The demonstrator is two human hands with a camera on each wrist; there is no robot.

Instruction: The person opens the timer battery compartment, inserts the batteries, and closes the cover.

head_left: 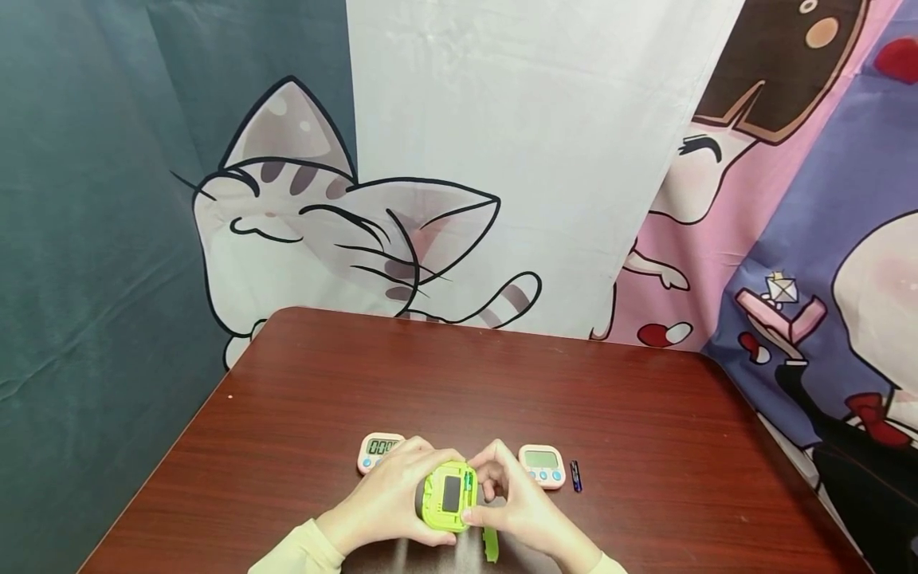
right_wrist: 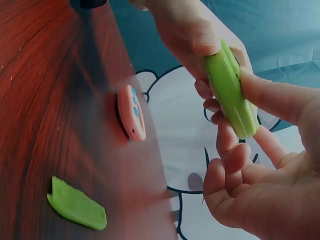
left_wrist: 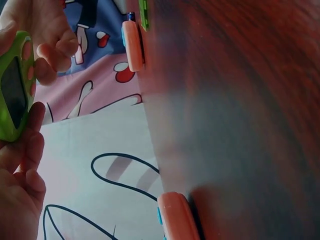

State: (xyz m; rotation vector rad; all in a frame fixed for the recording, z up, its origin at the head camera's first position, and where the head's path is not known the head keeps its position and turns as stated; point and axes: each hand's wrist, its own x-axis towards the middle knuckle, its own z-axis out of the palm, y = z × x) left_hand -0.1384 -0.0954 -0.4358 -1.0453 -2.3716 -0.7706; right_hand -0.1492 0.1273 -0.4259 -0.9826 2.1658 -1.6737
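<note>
Lime-green timer (head_left: 450,496), our left hand (head_left: 398,494) curled round it, our right hand (head_left: 522,504) pinching its edge, battery cover (head_left: 491,545) nearby

The brown table (head_left: 459,383) holds a left timer (head_left: 373,451), a right timer (head_left: 543,466) with a battery (head_left: 576,476) beside it, and a green cover (head_left: 491,545).
</note>
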